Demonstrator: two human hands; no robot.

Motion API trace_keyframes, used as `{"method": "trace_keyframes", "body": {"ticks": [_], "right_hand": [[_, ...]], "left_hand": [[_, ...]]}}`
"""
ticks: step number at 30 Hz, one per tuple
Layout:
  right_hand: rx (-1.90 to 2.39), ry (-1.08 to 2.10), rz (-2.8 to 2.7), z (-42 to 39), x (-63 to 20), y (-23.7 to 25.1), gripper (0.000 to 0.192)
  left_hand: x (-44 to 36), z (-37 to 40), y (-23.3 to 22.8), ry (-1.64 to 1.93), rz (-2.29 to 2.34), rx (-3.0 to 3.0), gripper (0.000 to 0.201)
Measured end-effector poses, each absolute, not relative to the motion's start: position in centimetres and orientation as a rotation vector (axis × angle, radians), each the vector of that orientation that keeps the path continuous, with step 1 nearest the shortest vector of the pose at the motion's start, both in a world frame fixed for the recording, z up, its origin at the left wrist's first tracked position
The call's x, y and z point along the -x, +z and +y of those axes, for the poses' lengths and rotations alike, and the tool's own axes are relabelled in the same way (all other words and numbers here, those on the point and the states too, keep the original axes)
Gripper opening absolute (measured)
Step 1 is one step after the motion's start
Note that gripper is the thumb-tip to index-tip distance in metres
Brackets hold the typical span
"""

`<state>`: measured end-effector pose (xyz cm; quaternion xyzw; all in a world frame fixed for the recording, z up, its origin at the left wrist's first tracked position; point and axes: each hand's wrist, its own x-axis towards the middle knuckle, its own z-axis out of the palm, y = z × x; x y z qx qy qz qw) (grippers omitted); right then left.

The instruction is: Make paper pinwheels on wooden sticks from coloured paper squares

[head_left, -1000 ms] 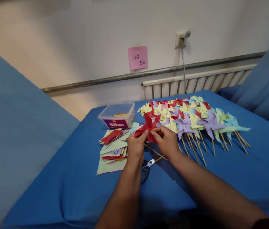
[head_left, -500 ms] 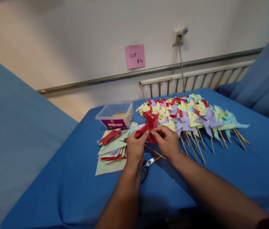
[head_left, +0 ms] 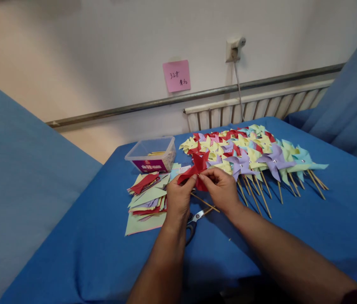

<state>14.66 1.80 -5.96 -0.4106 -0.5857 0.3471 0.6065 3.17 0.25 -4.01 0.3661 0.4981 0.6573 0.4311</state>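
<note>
between our two hands, just above the blue desk point(head_left: 292, 219), sits a red paper pinwheel point(head_left: 197, 168). our left hand point(head_left: 178, 198) pinches its lower left edge, and our right hand point(head_left: 221, 190) grips its centre with fingertips closed on it. under our wrists lie a wooden stick point(head_left: 205, 202) and scissors point(head_left: 194, 221). to the left sits a stack of cut paper point(head_left: 147, 198), behind it a clear plastic box point(head_left: 151, 154), and to the right a spread of finished pinwheels point(head_left: 254, 154).

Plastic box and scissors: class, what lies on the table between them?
In the head view, a stack of cut coloured paper sheets lies between the plastic box and the scissors.
</note>
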Motion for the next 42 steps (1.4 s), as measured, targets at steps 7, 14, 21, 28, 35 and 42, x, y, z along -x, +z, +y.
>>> {"method": "trace_keyframes", "body": {"ticks": [7,14,21,28,35,42], "right_hand": [[0.934,0.730,-1.402,1.7,-14.9,-5.7,0.012],[0.939,0.711,-1.418,1.6,-14.9,-5.6,0.011],[0.950,0.734,-1.389,1.7,-14.8,-5.7,0.012],[0.943,0.759,-1.381,1.8,-14.9,-5.8,0.011],[0.957,0.716,-1.398,1.8,-15.2,-5.6,0.011],[0.969,0.686,-1.446,1.8,-15.3,-5.5,0.009]], "left_hand": [[-3.1,0.3,-4.1,1.646,1.233,-0.893,0.028],[-3.1,0.3,-4.1,1.643,1.205,-0.872,0.028],[-3.2,0.3,-4.0,1.637,1.230,-0.889,0.030],[-3.3,-0.1,-3.2,1.648,1.405,-1.115,0.021],[-3.5,-0.6,-2.8,1.685,1.516,-1.290,0.014],[-3.8,-0.9,-2.7,1.686,1.593,-1.372,0.010]]}}
